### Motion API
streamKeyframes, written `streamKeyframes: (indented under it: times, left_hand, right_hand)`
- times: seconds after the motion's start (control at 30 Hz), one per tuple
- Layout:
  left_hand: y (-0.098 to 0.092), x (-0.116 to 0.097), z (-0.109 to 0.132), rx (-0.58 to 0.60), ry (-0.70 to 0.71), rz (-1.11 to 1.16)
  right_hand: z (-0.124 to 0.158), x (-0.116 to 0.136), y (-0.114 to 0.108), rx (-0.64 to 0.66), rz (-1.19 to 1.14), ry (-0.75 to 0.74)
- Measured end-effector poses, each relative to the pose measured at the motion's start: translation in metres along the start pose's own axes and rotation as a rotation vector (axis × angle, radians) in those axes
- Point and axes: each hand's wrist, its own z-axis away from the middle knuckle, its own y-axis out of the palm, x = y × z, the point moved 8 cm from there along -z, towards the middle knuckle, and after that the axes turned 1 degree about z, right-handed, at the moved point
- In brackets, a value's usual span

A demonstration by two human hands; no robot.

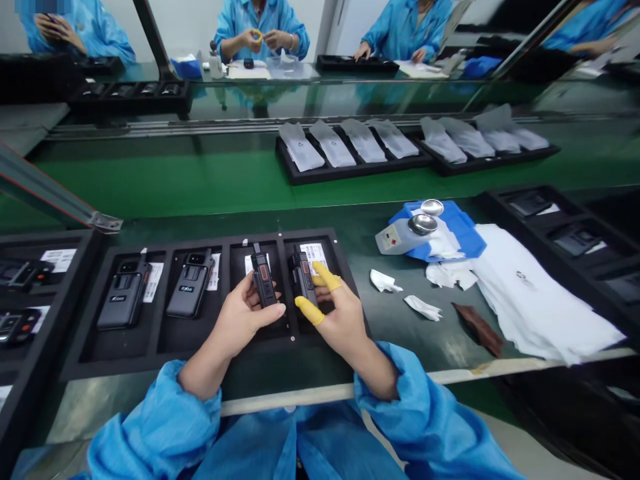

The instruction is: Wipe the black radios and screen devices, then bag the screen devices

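Thumb and fingers of the left hand [245,312] are curled to a narrow gap, holding a black handset [265,275] on its edge over the third compartment of the black tray [145,358]; an orange-rimmed button faces up. The right hand [343,310] is about as narrow, its thumb and one finger in yellow covers [310,311], closed around a second handset [304,279], also on edge, at the fourth compartment. Whether either handset touches the compartment floor cannot be told. The thin divider runs between the two hands, which are near each other but apart.

To the left, two more handsets [120,297] lie in the first two compartments, and another tray [90,263] sits just beside this one. On the near side, a narrow strip of the dark green surface [360,233] separates the tray from a pale front edge [500,369]. On the right, a wider strip of surface reaches to paper scraps [385,281], with a white bottle [395,238] and a blue container [470,243] farther back.
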Motion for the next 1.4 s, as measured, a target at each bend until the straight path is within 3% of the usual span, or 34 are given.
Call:
streamKeyframes:
  times: [0.13, 0.23, 0.43, 0.57, 0.67, 0.73, 0.8, 0.9, 0.97, 1.13, 1.27, 1.33, 1.4]
  left_hand:
    - [0.003, 0.0, 0.004, 0.003, 0.103, -0.091]
    - [0.009, -0.004, 0.01, -0.021, 0.17, -0.303]
    - [0.011, -0.016, 0.018, -0.176, 0.204, -0.776]
    - [0.009, -0.026, 0.017, -0.215, 0.238, -0.826]
    - [0.016, -0.04, 0.022, -0.231, 0.407, -0.956]
    - [0.027, -0.052, 0.032, -0.238, 0.633, -1.096]
    - [0.042, -0.057, 0.046, -0.15, 0.911, -1.168]
    - [0.06, -0.044, 0.059, 0.145, 1.176, -1.184]
    - [0.062, -0.035, 0.059, 0.223, 1.232, -1.222]
    - [0.07, -0.033, 0.056, 0.253, 1.291, -1.219]
    - [0.074, -0.036, 0.059, 0.225, 1.338, -1.249]
    - [0.075, -0.036, 0.061, 0.217, 1.351, -1.251]
    - [0.076, -0.036, 0.063, 0.212, 1.358, -1.236]
  right_hand:
    - [0.003, 0.0, 0.002, 0.004, 0.058, -0.006]
    - [0.005, 0.002, 0.002, 0.015, 0.079, -0.033]
    - [0.011, 0.015, 0.0, 0.087, 0.076, -0.136]
    - [0.013, 0.015, -0.003, 0.122, 0.023, -0.125]
    - [0.015, 0.012, -0.004, 0.118, -0.02, -0.12]
    - [0.016, 0.01, -0.004, 0.121, -0.029, -0.104]
    - [0.017, 0.007, -0.001, 0.147, -0.031, -0.074]
    - [0.016, 0.003, 0.004, 0.215, -0.015, -0.034]
    - [0.017, 0.002, 0.007, 0.285, 0.01, -0.03]
    - [0.024, 0.011, 0.007, 0.463, 0.05, -0.043]
    - [0.029, 0.018, -0.016, 0.522, 0.083, -0.152]
    - [0.026, 0.003, -0.049, 0.407, 0.153, -0.143]
    - [0.022, -0.03, -0.096, 0.185, 0.322, 0.004]
